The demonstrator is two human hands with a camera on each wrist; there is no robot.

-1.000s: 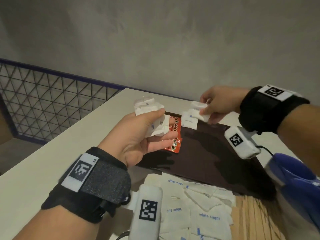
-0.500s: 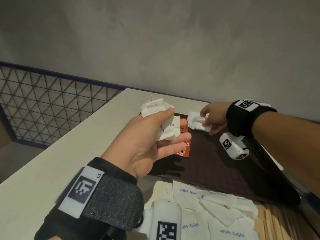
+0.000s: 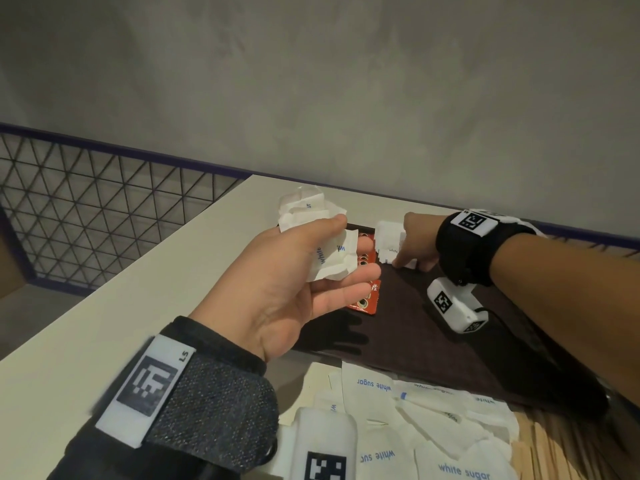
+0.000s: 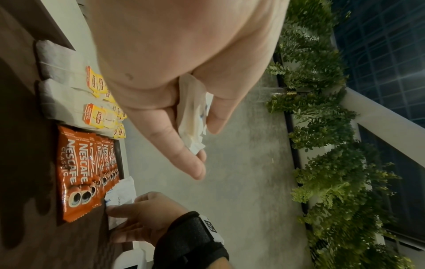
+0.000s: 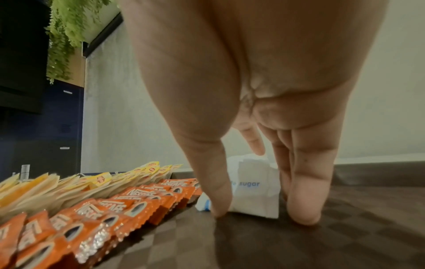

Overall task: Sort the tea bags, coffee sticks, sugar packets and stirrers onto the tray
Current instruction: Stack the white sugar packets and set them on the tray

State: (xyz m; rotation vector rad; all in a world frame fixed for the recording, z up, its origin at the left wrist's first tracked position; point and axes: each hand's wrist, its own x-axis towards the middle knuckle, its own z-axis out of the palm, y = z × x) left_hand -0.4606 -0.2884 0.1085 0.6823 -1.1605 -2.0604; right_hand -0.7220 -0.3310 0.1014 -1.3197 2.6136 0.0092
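Tray (image 3: 415,327): sugar packets (image 3: 389,242) now down.

Possibly stirrers (image 3: 549,459), cropped at lower right edge

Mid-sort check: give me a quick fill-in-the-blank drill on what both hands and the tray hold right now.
1. The left hand grips a bunch of packets printed "white ____".
2. The right hand holds a second stack on edge on the tray, beside the coffee sticks branded ____.
3. Next to the coffee sticks lie tea bags with ____ tags.
Missing words: sugar; Nescafe; yellow.
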